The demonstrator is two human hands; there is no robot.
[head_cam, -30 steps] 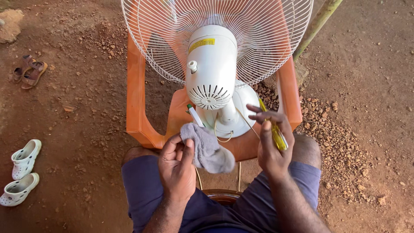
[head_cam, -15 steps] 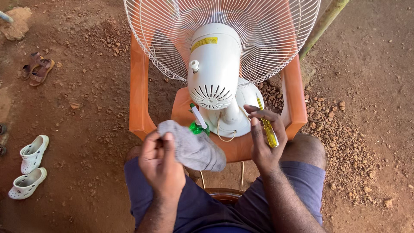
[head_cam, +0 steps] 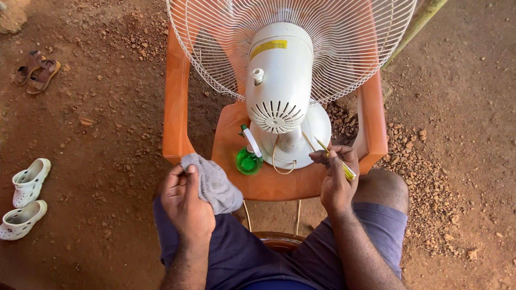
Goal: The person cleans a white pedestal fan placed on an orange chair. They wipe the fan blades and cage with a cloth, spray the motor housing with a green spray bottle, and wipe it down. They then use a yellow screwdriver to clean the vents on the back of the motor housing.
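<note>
Since the earlier frame the left hand (head_cam: 185,201) has drawn back toward the lap with the crumpled grey cloth (head_cam: 214,185), uncovering the small green spray bottle with a white nozzle (head_cam: 249,156), and the right hand (head_cam: 337,180) has shifted slightly along the chair's front edge. The left hand is closed around the cloth, fingers folded over its upper end, and the rest of the fabric hangs off to the right, overlapping the front edge of the orange plastic chair (head_cam: 174,107). The right hand grips a slim yellow-handled tool (head_cam: 338,161) between thumb and fingers, its thin shaft pointing up toward the fan's round white base (head_cam: 317,126); what kind of tool it is cannot be told. The white table fan with a wire-grille guard (head_cam: 279,80) stands on the chair seat, its motor housing facing the person. The spray bottle lies on the seat just beside the fan's base, on its left. On the bare red earth to the left rest a pair of white clogs (head_cam: 24,196) and, farther off, a pair of brown sandals (head_cam: 36,71).
</note>
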